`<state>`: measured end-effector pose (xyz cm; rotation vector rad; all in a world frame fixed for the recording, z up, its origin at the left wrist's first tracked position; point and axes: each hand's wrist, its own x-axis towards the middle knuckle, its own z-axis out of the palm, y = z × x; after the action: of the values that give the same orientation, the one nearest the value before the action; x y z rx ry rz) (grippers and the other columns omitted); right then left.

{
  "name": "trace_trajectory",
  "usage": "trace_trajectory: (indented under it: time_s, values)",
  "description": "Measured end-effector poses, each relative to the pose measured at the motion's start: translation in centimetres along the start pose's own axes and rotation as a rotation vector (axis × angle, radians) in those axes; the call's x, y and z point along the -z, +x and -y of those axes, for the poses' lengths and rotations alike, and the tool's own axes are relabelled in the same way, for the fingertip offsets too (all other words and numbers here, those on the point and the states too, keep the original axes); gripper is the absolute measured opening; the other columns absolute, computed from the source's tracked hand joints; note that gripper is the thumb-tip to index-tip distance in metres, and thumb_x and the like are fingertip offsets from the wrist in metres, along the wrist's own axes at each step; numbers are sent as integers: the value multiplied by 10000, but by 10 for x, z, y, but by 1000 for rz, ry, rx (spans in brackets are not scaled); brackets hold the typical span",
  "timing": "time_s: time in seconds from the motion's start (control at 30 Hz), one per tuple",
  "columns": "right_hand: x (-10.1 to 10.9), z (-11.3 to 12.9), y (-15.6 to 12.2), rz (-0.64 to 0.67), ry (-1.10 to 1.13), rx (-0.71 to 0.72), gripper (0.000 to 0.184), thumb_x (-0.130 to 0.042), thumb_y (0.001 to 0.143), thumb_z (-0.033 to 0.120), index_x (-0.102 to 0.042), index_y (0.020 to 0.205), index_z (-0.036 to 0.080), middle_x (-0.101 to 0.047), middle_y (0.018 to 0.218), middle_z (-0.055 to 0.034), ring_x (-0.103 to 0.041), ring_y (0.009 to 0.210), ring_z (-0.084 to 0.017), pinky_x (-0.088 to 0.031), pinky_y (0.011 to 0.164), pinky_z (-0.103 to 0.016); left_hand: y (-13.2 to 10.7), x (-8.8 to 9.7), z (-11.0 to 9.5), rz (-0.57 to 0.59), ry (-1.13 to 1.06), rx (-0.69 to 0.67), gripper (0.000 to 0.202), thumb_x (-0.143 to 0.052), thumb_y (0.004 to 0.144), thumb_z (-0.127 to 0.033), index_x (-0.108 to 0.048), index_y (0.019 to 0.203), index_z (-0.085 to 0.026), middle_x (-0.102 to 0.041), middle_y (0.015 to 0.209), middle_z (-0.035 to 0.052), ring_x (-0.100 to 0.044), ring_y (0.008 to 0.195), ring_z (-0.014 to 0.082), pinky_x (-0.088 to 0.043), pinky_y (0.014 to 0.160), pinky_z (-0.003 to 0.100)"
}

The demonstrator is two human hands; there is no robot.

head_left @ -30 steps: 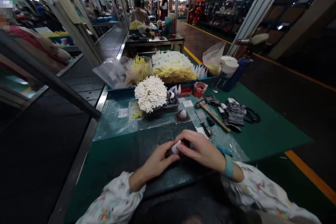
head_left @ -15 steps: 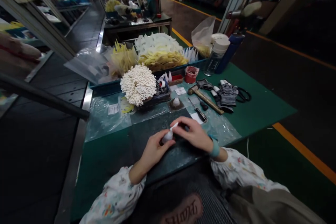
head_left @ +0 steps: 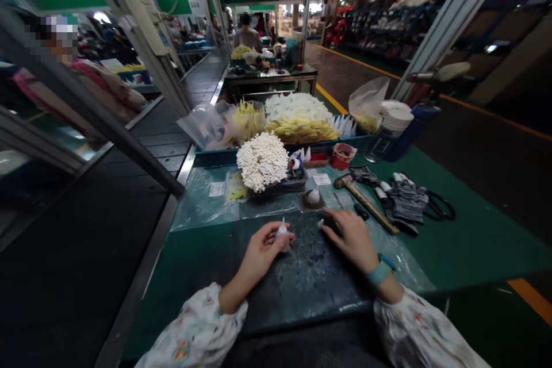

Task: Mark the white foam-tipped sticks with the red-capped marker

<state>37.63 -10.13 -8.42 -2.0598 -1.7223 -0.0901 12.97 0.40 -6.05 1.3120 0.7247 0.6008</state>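
Observation:
My left hand is closed around a small white bottle with a pointed nozzle, held upright over the dark mat. To the right, my right hand is low over the same mat, with a small white piece like a cap at its thumb and fingertip. Beyond the hands, a white cone-topped piece stands on a small brown pad. A hammer lies to the right of the pad, and part of a screwdriver shows beside my right hand.
A bundle of white-tipped sticks stands in a box ahead. Behind it, a blue tray holds yellow and white strips. Striped gloves, a red pot and a clear bottle are at the right. A post rises at the left.
My hands have moved apart; the right one has left the bottle's nozzle and shifted right with the small white piece. The head view has tilted up, showing more of the workshop.

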Motion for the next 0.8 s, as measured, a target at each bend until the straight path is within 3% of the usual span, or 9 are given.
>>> trace_trajectory:
  time_s: [0.1, 0.2, 0.27, 0.37, 0.43, 0.5, 0.57, 0.67, 0.8]
  values:
    - [9, -16, -9, -51, -225, -90, 387, -556, 997, 375, -651, 1278, 127, -693, 1091, -169, -640, 1002, -317, -521, 831, -425, 0, -1, 0, -8, -52, -3, 601, -789, 790, -617, -687, 1126, -130, -782, 1071, 152, -756, 977, 265, -624, 882, 408]
    - [9, -31, -18, 23, -347, -176, 392, -507, 1008, 369, -650, 1255, 100, -690, 1053, -180, -665, 888, -299, -528, 731, -394, 0, -2, -1, -16, -140, 22, 619, -798, 782, -615, -690, 1129, -115, -772, 1098, 163, -763, 963, 266, -638, 802, 374]
    - [7, -38, -20, 53, -326, -201, 392, -474, 1007, 347, -650, 1250, 95, -700, 1058, -186, -675, 857, -294, -532, 712, -395, 0, -3, -1, -16, -182, 36, 641, -818, 760, -612, -689, 1123, -100, -774, 1049, 160, -768, 902, 248, -635, 740, 338]
    - [12, -38, -17, -69, -189, -255, 409, -397, 991, 292, -666, 1215, 81, -715, 1069, -214, -689, 937, -321, -551, 797, -443, 2, -3, -1, -2, -239, 54, 688, -862, 708, -595, -684, 1133, -84, -775, 993, 151, -763, 818, 218, -620, 700, 308]
    - [24, -25, -15, -200, -42, -255, 417, -368, 991, 285, -672, 1202, 92, -725, 1096, -216, -693, 1008, -325, -551, 870, -465, 2, -2, 0, 6, -271, 76, 695, -869, 700, -581, -679, 1145, -82, -771, 1002, 152, -756, 772, 207, -615, 681, 313]
    - [40, -2, -15, -247, 91, -153, 390, -418, 1003, 326, -666, 1233, 131, -731, 1152, -189, -694, 1057, -302, -549, 914, -441, 2, -1, 0, 16, -280, 103, 670, -871, 702, -562, -682, 1133, -85, -771, 1002, 150, -750, 748, 200, -610, 670, 314]
    - [55, 27, -17, -151, 171, 59, 369, -516, 994, 357, -659, 1290, 189, -736, 1175, -140, -704, 1036, -258, -555, 893, -372, 0, -1, -1, 41, -261, 119, 631, -876, 703, -541, -695, 1107, -91, -775, 997, 144, -748, 748, 192, -603, 675, 302]
    - [65, 59, -17, -37, 175, 279, 366, -486, 1024, 355, -699, 1287, 215, -770, 988, -88, -706, 782, -188, -533, 705, -291, -2, -2, -1, 95, -217, 114, 599, -884, 699, -518, -710, 1096, -104, -782, 990, 136, -750, 766, 191, -598, 701, 302]
    - [64, 64, -13, -72, 33, 174, 394, -461, 1047, 380, -732, 1251, 179, -766, 862, -83, -689, 724, -188, -497, 661, -283, 0, -2, 3, 110, -201, 109, 586, -886, 700, -504, -718, 1099, -109, -786, 977, 127, -755, 780, 199, -609, 752, 334]
